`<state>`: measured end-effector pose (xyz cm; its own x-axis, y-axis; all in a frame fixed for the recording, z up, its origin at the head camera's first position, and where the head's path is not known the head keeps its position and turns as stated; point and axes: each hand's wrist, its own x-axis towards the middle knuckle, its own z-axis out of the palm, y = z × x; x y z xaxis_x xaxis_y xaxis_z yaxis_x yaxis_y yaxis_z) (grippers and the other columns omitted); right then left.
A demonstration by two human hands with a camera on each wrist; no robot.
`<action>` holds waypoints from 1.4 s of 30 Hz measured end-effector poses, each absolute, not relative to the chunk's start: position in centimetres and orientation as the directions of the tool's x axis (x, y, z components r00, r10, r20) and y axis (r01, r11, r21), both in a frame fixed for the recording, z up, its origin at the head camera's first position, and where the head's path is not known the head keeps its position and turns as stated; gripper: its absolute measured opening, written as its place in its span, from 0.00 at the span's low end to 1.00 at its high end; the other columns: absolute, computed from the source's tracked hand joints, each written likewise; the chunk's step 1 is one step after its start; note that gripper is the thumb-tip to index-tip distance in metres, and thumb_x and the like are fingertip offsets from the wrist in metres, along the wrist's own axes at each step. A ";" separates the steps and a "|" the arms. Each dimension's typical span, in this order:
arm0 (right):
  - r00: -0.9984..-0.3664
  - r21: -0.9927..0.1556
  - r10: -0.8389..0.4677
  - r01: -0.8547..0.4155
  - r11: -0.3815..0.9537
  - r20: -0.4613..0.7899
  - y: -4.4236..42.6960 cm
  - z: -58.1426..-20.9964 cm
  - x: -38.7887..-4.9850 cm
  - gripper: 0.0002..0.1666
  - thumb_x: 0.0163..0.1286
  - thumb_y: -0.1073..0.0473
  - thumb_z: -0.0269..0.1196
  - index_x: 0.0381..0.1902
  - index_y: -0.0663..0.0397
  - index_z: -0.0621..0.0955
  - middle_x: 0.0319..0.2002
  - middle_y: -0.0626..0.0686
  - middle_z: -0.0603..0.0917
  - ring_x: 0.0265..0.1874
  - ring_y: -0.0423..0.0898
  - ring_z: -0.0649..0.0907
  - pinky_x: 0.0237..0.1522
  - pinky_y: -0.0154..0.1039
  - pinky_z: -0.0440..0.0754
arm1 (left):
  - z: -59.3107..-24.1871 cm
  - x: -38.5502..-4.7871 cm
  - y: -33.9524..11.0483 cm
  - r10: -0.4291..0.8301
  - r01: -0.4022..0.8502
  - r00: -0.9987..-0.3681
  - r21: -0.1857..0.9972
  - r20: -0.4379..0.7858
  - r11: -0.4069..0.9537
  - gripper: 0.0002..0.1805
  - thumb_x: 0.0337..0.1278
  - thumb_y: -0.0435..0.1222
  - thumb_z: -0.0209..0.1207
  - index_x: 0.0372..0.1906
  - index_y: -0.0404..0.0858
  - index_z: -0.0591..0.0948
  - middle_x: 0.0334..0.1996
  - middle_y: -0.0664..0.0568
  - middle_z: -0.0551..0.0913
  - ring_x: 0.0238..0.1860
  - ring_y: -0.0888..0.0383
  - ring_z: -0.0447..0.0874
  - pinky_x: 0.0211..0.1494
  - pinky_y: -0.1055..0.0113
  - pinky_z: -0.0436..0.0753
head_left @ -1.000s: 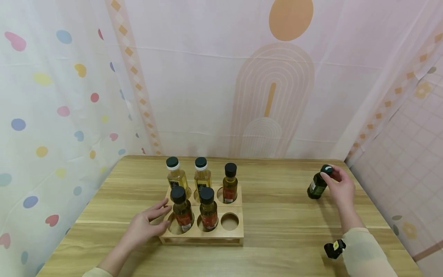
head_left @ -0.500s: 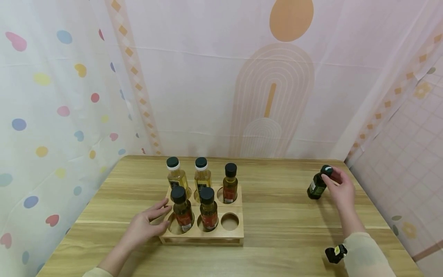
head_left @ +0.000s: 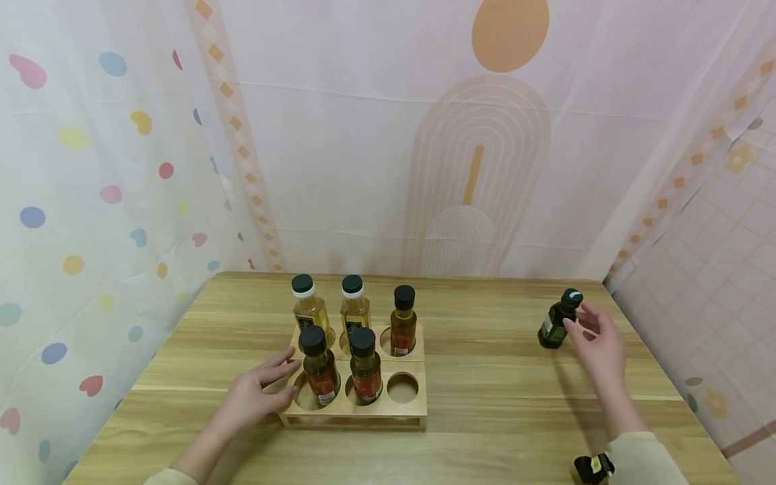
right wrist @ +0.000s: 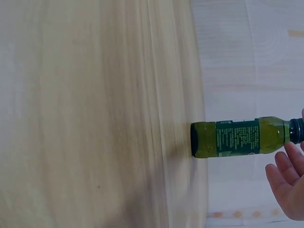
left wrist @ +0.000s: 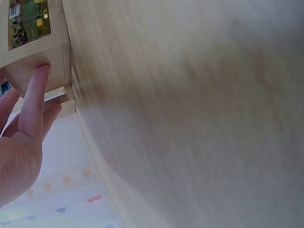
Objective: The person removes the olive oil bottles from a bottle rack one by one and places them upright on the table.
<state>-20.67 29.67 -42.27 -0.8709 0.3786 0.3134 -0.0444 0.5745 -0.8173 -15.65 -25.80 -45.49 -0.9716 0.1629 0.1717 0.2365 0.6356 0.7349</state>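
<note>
At the right of the frame, the dark green oil bottle [head_left: 555,325] stands on the counter [head_left: 485,384] with the right hand [head_left: 600,343] beside its neck, fingers loosely bent and not wrapped round it; whether a fingertip touches, I cannot tell. The likeliest mishap is there: a sideways nudge high on so narrow a bottle could topple it, and a grip taken only near the cap might let it swing or slip. At lower left, the left hand [head_left: 257,394] rests its outstretched fingers against the side of the wooden bottle rack [head_left: 394,411] without clasping it; too firm a push could slide the rack and knock the bottles, which look loose in their wide openings. Counted: two hands, one rack with six round openings, five filled and one, at front right, vacant; two pale-yellow oil bottles [head_left: 355,313] at back left and centre; three red-labelled bottles [head_left: 366,374], one at back right, two in front; one green bottle outside the rack.
</note>
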 end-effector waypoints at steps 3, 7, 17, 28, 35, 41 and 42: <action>-0.863 -0.808 0.380 -0.055 0.587 0.335 29.4 -42.5 -20.4 0.28 0.71 0.60 0.64 0.64 0.68 0.73 0.52 0.68 0.81 0.50 0.56 0.79 0.41 0.16 0.69 | -45.6 -15.7 -25.8 0.165 0.234 -0.972 0.740 0.167 0.631 0.24 0.56 0.37 0.70 0.59 0.36 0.82 0.69 0.47 0.71 0.68 0.39 0.67 0.65 0.41 0.68; -0.864 -0.806 0.362 -0.081 0.586 0.350 28.8 -42.6 -20.1 0.27 0.70 0.61 0.64 0.63 0.68 0.73 0.51 0.68 0.82 0.48 0.53 0.79 0.41 0.14 0.70 | -45.8 -15.7 -25.8 0.162 0.228 -0.973 0.745 0.161 0.627 0.25 0.56 0.37 0.70 0.59 0.36 0.82 0.69 0.48 0.70 0.68 0.39 0.66 0.65 0.41 0.68; -0.864 -0.738 0.196 -0.255 0.624 0.464 26.2 -43.6 -19.5 0.24 0.66 0.68 0.67 0.59 0.68 0.76 0.48 0.65 0.85 0.46 0.48 0.83 0.46 0.16 0.71 | -45.8 -15.8 -25.9 0.164 0.236 -0.972 0.738 0.170 0.632 0.25 0.55 0.37 0.70 0.58 0.36 0.82 0.69 0.47 0.70 0.67 0.38 0.67 0.65 0.41 0.67; -0.865 -0.665 -0.053 -0.421 0.616 0.499 22.3 -45.1 -19.3 0.32 0.61 0.67 0.71 0.63 0.64 0.75 0.54 0.60 0.83 0.55 0.58 0.80 0.58 0.25 0.70 | -45.8 -15.8 -25.9 0.165 0.232 -0.972 0.756 0.165 0.612 0.25 0.55 0.37 0.70 0.59 0.35 0.82 0.69 0.47 0.71 0.67 0.39 0.68 0.66 0.43 0.65; -0.823 -0.608 -0.193 -0.533 0.588 0.535 19.3 -45.1 -19.1 0.39 0.55 0.67 0.75 0.65 0.60 0.75 0.55 0.56 0.83 0.55 0.55 0.80 0.60 0.44 0.75 | -45.7 -15.9 -25.9 0.163 0.221 -0.975 0.768 0.153 0.601 0.25 0.56 0.36 0.70 0.59 0.35 0.82 0.69 0.46 0.70 0.67 0.40 0.68 0.66 0.43 0.66; -0.793 -0.603 -0.288 -0.600 0.527 0.537 16.6 -44.8 -18.7 0.40 0.54 0.64 0.75 0.65 0.56 0.75 0.57 0.54 0.82 0.56 0.54 0.80 0.61 0.58 0.73 | -45.8 -15.9 -26.0 0.166 0.222 -0.974 0.764 0.151 0.606 0.25 0.56 0.37 0.70 0.59 0.35 0.82 0.70 0.47 0.70 0.67 0.39 0.68 0.66 0.42 0.66; -0.785 -0.601 -0.301 -0.612 0.514 0.542 16.1 -44.7 -18.6 0.40 0.54 0.64 0.76 0.65 0.56 0.74 0.57 0.54 0.82 0.56 0.53 0.80 0.61 0.58 0.72 | -45.8 -15.9 -26.0 0.166 0.222 -0.974 0.764 0.152 0.605 0.25 0.56 0.37 0.70 0.59 0.35 0.82 0.70 0.47 0.70 0.67 0.39 0.68 0.66 0.42 0.66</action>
